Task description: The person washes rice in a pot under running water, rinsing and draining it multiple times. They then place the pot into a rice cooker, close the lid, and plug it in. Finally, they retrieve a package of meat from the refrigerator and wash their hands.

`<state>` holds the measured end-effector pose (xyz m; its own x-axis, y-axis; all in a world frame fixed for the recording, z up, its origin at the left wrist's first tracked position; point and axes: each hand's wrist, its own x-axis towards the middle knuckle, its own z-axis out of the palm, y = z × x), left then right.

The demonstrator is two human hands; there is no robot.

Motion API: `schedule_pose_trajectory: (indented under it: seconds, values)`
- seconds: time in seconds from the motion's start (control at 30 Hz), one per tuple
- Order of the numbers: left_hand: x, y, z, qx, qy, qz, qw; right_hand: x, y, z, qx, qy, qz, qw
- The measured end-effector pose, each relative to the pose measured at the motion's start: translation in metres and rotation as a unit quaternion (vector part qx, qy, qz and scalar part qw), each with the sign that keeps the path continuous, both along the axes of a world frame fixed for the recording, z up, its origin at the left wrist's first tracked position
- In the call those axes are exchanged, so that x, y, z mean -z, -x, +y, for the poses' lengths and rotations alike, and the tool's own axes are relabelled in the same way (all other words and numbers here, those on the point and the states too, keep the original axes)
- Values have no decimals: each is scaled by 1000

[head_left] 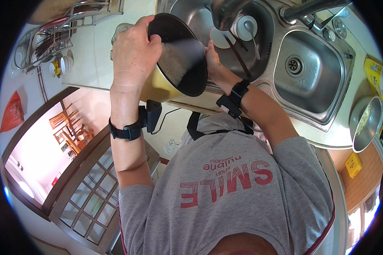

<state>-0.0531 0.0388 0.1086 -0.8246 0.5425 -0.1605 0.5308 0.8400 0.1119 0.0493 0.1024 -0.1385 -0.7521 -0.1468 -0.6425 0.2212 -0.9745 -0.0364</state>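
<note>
A rice cooker's inner pot (157, 88), gold outside and dark inside, is tilted in front of me at the edge of the counter. White rice grains (171, 61) lie in it, with a pale, cloudy patch across the dark wall beside them. My left hand (137, 53) is closed over the pot's left rim, thumb on the inner side. On the opposite side, my right hand (213, 61) presses against the outer wall; some of its fingers are hidden behind the pot.
The left sink basin (259, 63) holds white bowls (241, 30), a spoon (252, 34) and chopsticks (242, 63). A dark faucet (227, 12) hangs over it. Right of it is a second basin (315, 80). A metal bowl (372, 123) with pale food stands far right; a wire rack (57, 32) is at left.
</note>
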Motion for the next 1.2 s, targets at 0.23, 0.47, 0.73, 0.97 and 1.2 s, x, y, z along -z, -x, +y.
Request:
schedule_pose_trajectory:
  seconds: [0.23,0.47,0.73,0.97,1.2]
  values:
    - [0,-1,2,4,-1,-4,1000,-8,0,1,9,13,-10,1000]
    - [1,-2,3,11,-9,-5,1000,5,-2,-1,-11,-14,-28,999]
    - [2,-1,4,29,-17,3,999,31,2,-9,-10,-1,-82,997]
    - [4,-1,8,22,1,-5,1000,28,1,-6,-12,-10,-113,993]
    - [4,-1,10,29,-3,-1,1000,15,0,-2,-19,-12,-102,994]
